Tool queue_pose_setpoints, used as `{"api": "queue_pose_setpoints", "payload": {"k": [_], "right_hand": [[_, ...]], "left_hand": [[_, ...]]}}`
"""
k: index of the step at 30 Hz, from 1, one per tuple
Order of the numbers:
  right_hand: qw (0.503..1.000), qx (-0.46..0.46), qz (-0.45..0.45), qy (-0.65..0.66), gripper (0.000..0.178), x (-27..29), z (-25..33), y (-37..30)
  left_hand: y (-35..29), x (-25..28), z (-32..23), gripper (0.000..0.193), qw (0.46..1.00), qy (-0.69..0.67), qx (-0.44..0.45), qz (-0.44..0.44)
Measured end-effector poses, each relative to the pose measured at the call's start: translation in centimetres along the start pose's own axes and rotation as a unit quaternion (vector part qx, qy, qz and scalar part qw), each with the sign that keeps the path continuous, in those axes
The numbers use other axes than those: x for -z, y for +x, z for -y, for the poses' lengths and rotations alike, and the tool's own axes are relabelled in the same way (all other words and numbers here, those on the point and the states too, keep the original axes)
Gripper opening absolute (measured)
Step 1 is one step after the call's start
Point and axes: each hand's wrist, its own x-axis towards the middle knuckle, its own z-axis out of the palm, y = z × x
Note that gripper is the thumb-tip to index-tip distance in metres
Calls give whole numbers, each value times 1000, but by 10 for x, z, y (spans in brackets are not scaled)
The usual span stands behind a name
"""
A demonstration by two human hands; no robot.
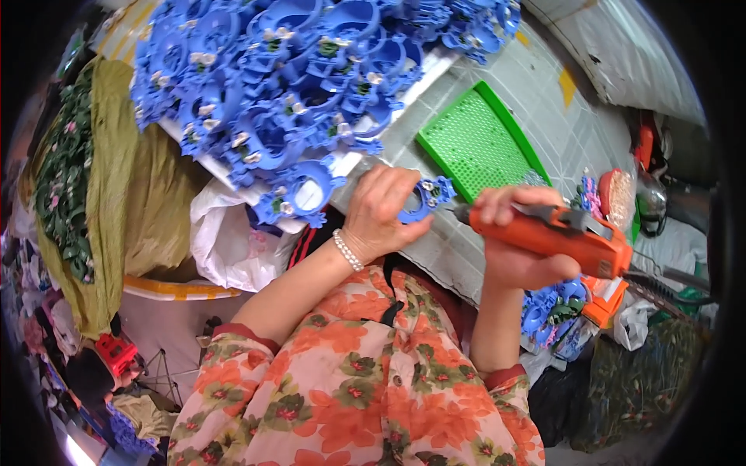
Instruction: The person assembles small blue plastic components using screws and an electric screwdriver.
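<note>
The left forearm (299, 299) slants inward to a pinching left grip (382, 203); the right forearm (499, 322) rises steeply to a curled right grip (509, 262).

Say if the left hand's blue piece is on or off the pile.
Off: the left hand holds the piece clear of the pile.

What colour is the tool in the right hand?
The tool is mostly orange with some dark parts; head view.
</note>
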Motion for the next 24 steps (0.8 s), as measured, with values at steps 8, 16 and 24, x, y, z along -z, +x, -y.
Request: {"api": "queue_pose_setpoints", "payload": {"k": [8, 16, 24], "right_hand": [[1000, -4, 14, -7, 90, 10, 26, -8], [999, -24, 24, -13, 86, 8, 11, -5], [998, -44, 22, -29, 84, -3, 9, -10]], "left_hand": [[-45, 65, -29, 51, 997, -61, 9, 45], [-138, 157, 21, 46, 977, 111, 182, 30], [-203, 124, 137, 50, 899, 213, 383, 0]]}}
